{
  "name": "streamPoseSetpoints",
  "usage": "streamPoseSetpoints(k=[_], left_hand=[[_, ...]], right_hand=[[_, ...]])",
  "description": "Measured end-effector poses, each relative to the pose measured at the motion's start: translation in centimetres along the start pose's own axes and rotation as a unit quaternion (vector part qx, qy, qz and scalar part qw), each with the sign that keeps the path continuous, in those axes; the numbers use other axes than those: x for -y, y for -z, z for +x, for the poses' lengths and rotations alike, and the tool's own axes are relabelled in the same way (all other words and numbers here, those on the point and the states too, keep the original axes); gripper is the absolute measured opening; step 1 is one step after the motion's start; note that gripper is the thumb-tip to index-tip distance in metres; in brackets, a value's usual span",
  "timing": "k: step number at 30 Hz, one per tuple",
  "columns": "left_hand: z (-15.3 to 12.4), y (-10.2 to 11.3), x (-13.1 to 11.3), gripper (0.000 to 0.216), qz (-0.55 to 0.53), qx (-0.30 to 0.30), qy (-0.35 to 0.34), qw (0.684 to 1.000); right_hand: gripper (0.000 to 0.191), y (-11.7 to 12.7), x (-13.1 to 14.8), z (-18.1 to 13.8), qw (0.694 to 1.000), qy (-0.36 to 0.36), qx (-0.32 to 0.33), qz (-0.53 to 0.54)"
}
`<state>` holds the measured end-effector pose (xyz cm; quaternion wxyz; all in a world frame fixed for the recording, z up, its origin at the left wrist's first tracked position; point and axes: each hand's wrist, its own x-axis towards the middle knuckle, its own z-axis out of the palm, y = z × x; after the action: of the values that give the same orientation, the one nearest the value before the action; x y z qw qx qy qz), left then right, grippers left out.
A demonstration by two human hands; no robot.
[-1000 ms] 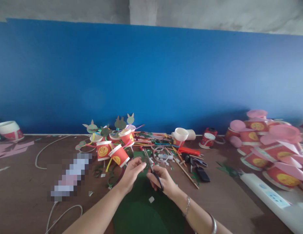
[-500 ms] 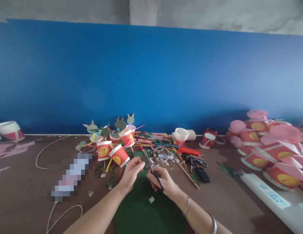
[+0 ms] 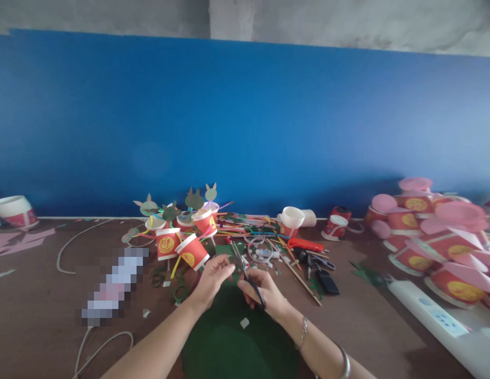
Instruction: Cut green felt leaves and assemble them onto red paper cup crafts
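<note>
My right hand [image 3: 264,292] is closed around the dark handles of a pair of scissors [image 3: 245,267], whose blades point up and away. Just left of the blades, my left hand [image 3: 213,279] is closed in a pinch; whatever its fingertips hold is too small or hidden to name. Both hands are above a dark green sheet [image 3: 240,342], on which a small white scrap [image 3: 245,323] lies. Beyond my left hand, a tilted red paper cup [image 3: 192,251] stands among several cups with paper animal heads.
Coloured pipe cleaners [image 3: 248,229] are heaped at the back. Right of my hands lie a wooden stick [image 3: 303,283] and a black key fob [image 3: 327,281]. Red cups with pink paper [image 3: 450,247] are piled far right, behind a white power strip [image 3: 430,310]. A cable [image 3: 81,342] runs at left.
Hardly anything differs. My left fingertips have shifted very slightly; the scissors and my right hand stay almost where they were.
</note>
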<state>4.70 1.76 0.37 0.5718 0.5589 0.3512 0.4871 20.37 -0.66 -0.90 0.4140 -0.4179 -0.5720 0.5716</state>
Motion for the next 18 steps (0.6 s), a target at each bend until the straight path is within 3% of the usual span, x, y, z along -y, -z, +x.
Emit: streamPoseSetpoints(k=[18], left_hand=[[0.00, 0.08, -0.02, 0.024, -0.014, -0.030, 0.001, 0.999]], right_hand=[[0.034, -0.16, 0.83, -0.20, 1.000, -0.006, 0.000, -0.017]])
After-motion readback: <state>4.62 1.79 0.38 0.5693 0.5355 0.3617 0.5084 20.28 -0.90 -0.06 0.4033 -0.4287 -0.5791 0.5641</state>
